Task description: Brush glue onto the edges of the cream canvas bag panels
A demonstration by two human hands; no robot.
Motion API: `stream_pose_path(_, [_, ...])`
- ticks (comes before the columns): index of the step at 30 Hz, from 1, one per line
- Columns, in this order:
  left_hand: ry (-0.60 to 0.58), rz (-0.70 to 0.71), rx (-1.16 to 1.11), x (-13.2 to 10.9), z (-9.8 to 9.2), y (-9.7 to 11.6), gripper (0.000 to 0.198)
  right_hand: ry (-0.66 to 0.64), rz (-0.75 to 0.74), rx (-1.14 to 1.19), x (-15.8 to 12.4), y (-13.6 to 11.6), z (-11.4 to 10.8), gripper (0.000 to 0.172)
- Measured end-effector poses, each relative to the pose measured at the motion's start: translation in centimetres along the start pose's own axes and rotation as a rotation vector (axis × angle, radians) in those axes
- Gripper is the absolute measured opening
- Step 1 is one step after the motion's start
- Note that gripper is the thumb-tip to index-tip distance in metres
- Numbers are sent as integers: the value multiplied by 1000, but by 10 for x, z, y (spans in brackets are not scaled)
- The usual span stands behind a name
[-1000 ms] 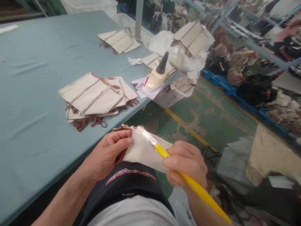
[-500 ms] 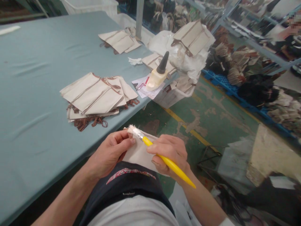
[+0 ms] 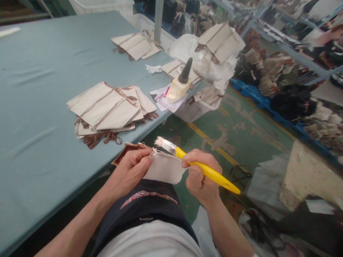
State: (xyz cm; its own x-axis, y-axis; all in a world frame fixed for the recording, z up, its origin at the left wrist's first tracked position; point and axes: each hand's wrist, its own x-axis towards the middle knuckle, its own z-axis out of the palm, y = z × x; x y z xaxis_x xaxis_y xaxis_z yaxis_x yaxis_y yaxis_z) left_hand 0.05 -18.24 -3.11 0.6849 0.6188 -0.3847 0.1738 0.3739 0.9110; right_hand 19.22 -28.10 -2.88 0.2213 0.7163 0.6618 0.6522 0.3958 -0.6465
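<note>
While the left hand (image 3: 134,166) pinches a cream fabric piece (image 3: 167,167) by its top edge between thumb and fingers, the right hand (image 3: 203,175) curls closed around the handle of a brush (image 3: 217,175). The fabric piece extends rightward from the left fingertips, its far end just beside the right hand; it looks flat and matte, with brown material showing on the left. The brush has a smooth, tapering yellow handle and frayed, pale bristles near the left fingertips. Beyond, on the bench (image 3: 40,107), covered in creased blue-green cloth, lies a stack of cream pieces (image 3: 107,107) with looped brown cords. Farther off stands a squat, pale-yellow bottle (image 3: 177,90) with a black conical top.
</note>
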Motion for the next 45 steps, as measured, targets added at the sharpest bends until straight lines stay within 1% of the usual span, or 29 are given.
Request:
stream_pose_path(3, [-1, 9, 24, 3, -6, -2, 41, 35, -45, -2, -2, -3, -8, 22])
stream_pose_path(5, [8, 12, 6, 5, -9, -1, 46, 32, -119, -7, -2, -8, -15, 23])
stream_pose_path(7, [-6, -9, -43, 6, -10, 0, 46, -14, -209, -26, -1, -14, -18, 24])
stream_pose_path(10, [-43, -41, -98, 7, -7, 3, 45, -138, -340, -91, 5, -15, -15, 27])
stream_pose_path(12, [-52, -23, -105, 7, -5, 4, 48, -200, -387, -147, 11, -11, -11, 28])
stream_pose_path(14, [-53, -4, -111, 8, -3, 3, 51, -232, -393, -187, 17, -8, -10, 27])
stream_pose_path(19, [-77, 0, -92, 11, -1, 3, 49, -232, -350, -184, 22, -13, -15, 23])
stream_pose_path(23, [-62, 37, -9, 11, -2, 5, 52, -240, -341, -142, 23, -13, -11, 25])
stream_pose_path(25, [-55, 37, 25, 11, -2, 6, 52, -200, -320, -149, 24, -10, -10, 24])
stream_pose_path(27, [-57, 38, 34, 11, -1, 9, 51, -147, -259, -152, 24, -10, -12, 24])
stream_pose_path(29, [-65, 49, 37, 12, 0, 11, 51, -131, -202, -124, 24, -13, -14, 25])
stream_pose_path(31, [-79, 72, 53, 12, 1, 14, 51, -167, -174, -69, 23, -15, -14, 26])
stream_pose_path(33, [-70, 123, 118, 12, 1, 15, 47, -203, -152, -44, 24, -15, -12, 22])
stream_pose_path(35, [-43, 182, 214, 12, 2, 14, 42, -212, -131, -71, 26, -12, -9, 16])
stream_pose_path(37, [-24, 208, 272, 11, 3, 12, 38, -187, -99, -115, 27, -8, -8, 12])
stream_pose_path(40, [-11, 198, 271, 12, 3, 9, 40, -139, -32, -131, 30, -5, -12, 12])
stream_pose_path(42, [10, 193, 276, 14, 2, 9, 41, -112, 22, -145, 31, -8, -18, 14])
stream_pose_path(45, [29, 197, 293, 14, -2, 10, 38, -142, 51, -198, 37, -16, -26, 16])
